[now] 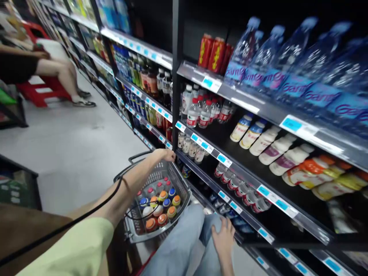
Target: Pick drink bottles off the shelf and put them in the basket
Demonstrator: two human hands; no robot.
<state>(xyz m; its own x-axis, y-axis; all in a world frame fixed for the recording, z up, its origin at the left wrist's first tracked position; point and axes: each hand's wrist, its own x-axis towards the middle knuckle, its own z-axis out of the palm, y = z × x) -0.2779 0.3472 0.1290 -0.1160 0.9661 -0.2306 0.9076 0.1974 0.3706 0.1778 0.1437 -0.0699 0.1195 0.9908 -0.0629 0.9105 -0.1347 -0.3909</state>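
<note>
My left arm, in a pale yellow-green sleeve, reaches over a grey plastic basket (184, 180). At the basket's far corner, close to the shelf edge, my left hand (166, 154) has its fingers curled; what they grip, if anything, is hidden. Inside the basket stand several small bottles with orange caps (162, 219), blue caps (172, 191) and red caps (150, 190). A row of small bottles (193, 148) is on the shelf just right of my left hand. My right hand (224, 234) lies open on the knee of my light blue jeans (178, 241).
Along the right run dark shelves with large blue water bottles (290, 53), red cans (216, 54), red-capped bottles (204, 113) and white drink bottles (276, 149). A person's legs (61, 73) and a red stool (43, 90) are at the upper left, beside the grey floor (86, 134).
</note>
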